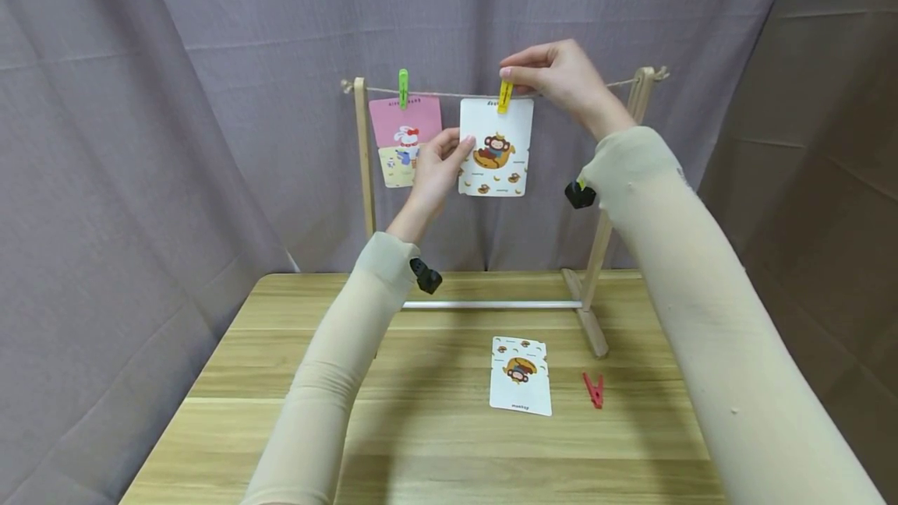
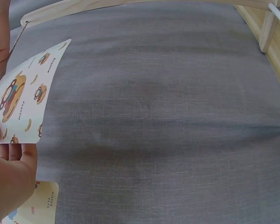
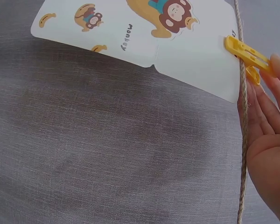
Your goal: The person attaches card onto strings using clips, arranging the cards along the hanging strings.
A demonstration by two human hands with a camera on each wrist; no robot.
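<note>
A white card with a monkey on a banana [image 1: 496, 166] hangs at a thin rope [image 3: 244, 140]. My left hand [image 1: 436, 170] pinches its left edge, thumb on the printed face and fingers behind. At the card's top, a yellow clothespin [image 1: 504, 97] sits over the rope and the card. My right hand [image 1: 561, 80] pinches the upper end of that clothespin between thumb and fingers; the right wrist view shows its tip on the card [image 3: 200, 60]. Left of this, a pink and yellow card [image 1: 414, 111] hangs under a green clothespin [image 1: 403, 89].
The rope runs between two wooden posts [image 1: 364, 154] joined low down by a white rod [image 1: 491, 305]. On the wooden table [image 1: 435, 450] lie a second monkey card [image 1: 521, 392] and a red clothespin [image 1: 594, 391]. A grey curtain [image 1: 281, 100] hangs behind.
</note>
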